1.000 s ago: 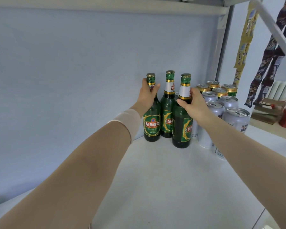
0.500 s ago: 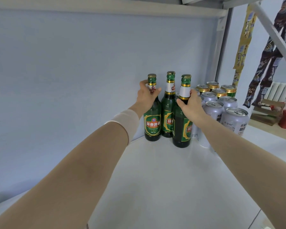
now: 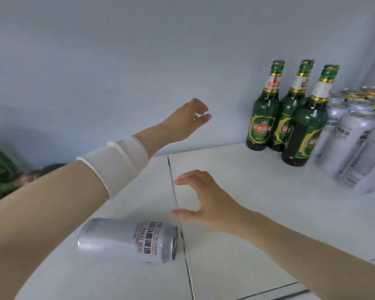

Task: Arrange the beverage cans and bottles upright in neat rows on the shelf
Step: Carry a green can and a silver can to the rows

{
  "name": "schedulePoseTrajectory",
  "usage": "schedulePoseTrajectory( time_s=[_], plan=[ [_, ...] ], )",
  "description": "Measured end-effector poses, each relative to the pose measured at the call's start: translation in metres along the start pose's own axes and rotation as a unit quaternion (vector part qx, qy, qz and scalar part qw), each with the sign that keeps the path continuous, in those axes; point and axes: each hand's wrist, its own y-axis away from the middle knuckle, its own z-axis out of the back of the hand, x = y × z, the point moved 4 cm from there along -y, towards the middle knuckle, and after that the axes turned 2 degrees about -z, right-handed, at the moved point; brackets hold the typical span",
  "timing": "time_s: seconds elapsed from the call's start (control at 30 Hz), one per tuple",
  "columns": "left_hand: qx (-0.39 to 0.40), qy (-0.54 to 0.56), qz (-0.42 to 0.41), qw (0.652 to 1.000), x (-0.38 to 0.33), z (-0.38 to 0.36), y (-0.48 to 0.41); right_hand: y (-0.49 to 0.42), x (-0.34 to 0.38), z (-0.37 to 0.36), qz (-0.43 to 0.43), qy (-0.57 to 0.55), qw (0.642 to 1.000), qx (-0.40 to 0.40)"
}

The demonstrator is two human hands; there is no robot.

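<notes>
L hand [image 3: 186, 120] mid-frame, fingers loosely curled, holds nothing. R hand [image 3: 206, 200] below it, thumb & fingers spread, empty, just up-right of silver can [image 3: 128, 240] lying on its side, bottom centre of shelf [image 3: 247, 213]. 3 green bottles [image 3: 262, 118] upright at right, upright cans [image 3: 351, 144] beside them

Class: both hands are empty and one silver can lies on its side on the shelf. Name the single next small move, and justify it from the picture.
Probably lower the right hand onto the silver can and grip it. It lies on its side, apart from the upright cans beside the green bottles, and that open hand hovers nearest it.
</notes>
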Motion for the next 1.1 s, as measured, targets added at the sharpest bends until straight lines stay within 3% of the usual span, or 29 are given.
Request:
schedulePoseTrajectory(
  time_s=[0.13,0.2,0.43,0.63,0.77,1.0,1.1],
  plan=[
    [0.006,-0.029,0.111,0.993,0.037,0.024,0.079,0.017,0.023,-0.054,0.02,0.004,0.993,0.116],
    [-0.004,-0.043,0.14,0.989,0.044,0.033,0.115,0.023,0.032,-0.068,0.027,-0.007,0.992,0.127],
    [0.002,-0.116,0.185,0.976,0.058,0.046,0.208,0.034,0.043,-0.081,-0.025,-0.03,0.995,0.096],
    [-0.004,-0.115,0.181,0.977,0.054,0.058,0.248,0.037,0.047,-0.084,-0.06,-0.012,0.997,0.051],
    [-0.005,-0.109,0.176,0.978,0.06,0.074,0.276,0.036,0.056,-0.076,-0.093,-0.07,0.993,0.027],
    [-0.004,-0.082,0.167,0.983,0.078,0.097,0.32,0.015,0.115,-0.058,-0.068,-0.084,0.993,-0.048],
    [-0.059,-0.089,0.173,0.979,0.086,0.113,0.33,0.003,0.134,-0.058,-0.059,-0.09,0.992,-0.065]
  ],
)
